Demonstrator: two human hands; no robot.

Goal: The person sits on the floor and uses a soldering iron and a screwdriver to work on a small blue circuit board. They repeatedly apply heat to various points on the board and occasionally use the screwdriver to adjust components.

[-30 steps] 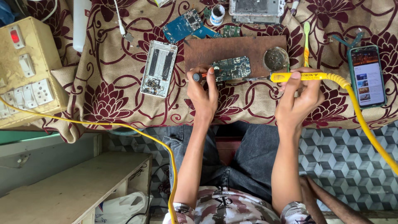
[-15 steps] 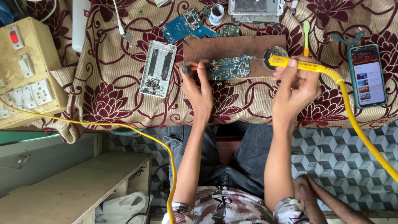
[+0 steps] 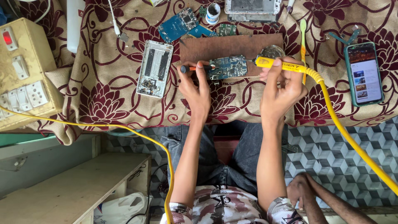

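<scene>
A small blue circuit board (image 3: 227, 67) lies on a brown wooden board (image 3: 232, 47) on the patterned cloth. My left hand (image 3: 196, 85) grips a thin orange and black tool (image 3: 197, 68) whose tip points at the circuit board's left side. My right hand (image 3: 282, 85) holds a yellow soldering iron (image 3: 277, 64) with its tip at the board's right edge, next to a round tin of solder paste (image 3: 271, 52). The iron's yellow cable (image 3: 344, 132) runs off to the lower right.
An opened phone frame (image 3: 155, 68) lies left of the board; more circuit boards (image 3: 180, 25) and a small white jar (image 3: 213, 12) sit behind it. A lit smartphone (image 3: 364, 74) is at the right, a switch box (image 3: 23, 74) at the left. Another person's hand (image 3: 304, 193) shows at the bottom right.
My right hand has swung the soldering iron from the table's front edge up past the round tin to the circuit board's right edge. My left hand stays at the board's left side.
</scene>
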